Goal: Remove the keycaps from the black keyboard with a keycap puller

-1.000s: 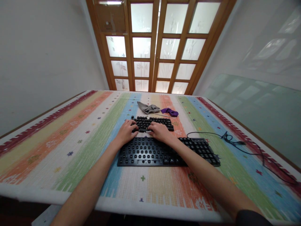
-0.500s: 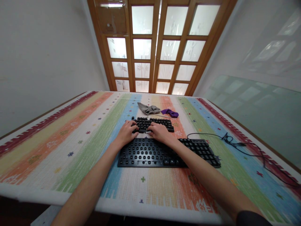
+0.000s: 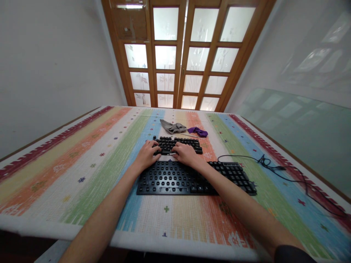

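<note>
A black keyboard lies in front of me; much of its left part shows bare switch posts, while keys remain along the right and lower right. Behind it, loose black keycaps are laid out in rows. My left hand rests at the left end of these rows, thumb and fingers apart, fingertips by the keycaps. With my right hand I pinch a small, shiny metal tool low over the front row. Its exact kind is too small to make out. My right forearm crosses above the keyboard.
Past the keycaps lie a grey cloth, a purple cloth and a thin rod. The keyboard's black cable runs off to the right over the striped tablecloth. Wood-framed glass doors stand beyond the table.
</note>
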Tool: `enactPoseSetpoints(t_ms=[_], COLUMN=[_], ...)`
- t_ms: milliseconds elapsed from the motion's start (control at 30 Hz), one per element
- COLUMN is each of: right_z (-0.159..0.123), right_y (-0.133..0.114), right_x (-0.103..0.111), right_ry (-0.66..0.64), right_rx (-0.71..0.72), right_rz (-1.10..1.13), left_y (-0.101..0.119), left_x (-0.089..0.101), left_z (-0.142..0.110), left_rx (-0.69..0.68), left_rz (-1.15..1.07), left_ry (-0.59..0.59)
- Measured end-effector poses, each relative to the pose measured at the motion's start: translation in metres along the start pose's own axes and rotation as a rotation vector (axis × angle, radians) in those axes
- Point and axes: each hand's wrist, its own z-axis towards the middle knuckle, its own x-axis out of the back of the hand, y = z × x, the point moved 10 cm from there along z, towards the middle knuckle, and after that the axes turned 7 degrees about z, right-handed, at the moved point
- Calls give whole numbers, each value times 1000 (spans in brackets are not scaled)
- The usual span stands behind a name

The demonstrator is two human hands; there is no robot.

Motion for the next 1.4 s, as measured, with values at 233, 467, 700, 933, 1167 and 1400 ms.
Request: enactPoseSetpoints(t_ms=[233, 467, 700, 933, 1167, 1400], right_z=[-1, -10, -46, -100, -136, -155], right_y=[0, 10, 34, 27, 14, 5], right_x=[2, 18, 36, 29, 36, 32], right_ry=[21, 75, 148, -17, -35, -103], right_rx=[-11, -51, -10, 127, 209, 232], right_rz=[4, 53, 271, 521, 590, 565], left_y=[0, 12, 46, 114, 146, 138], left_x=[2, 17, 37, 26, 9, 8], left_z=[0, -10, -28, -35, -47, -38], left_rx=[7, -10, -80, -247, -329, -281], left_rz=[14, 1, -96, -237, -283, -267], left_ry=[0, 48, 103, -4, -112, -95])
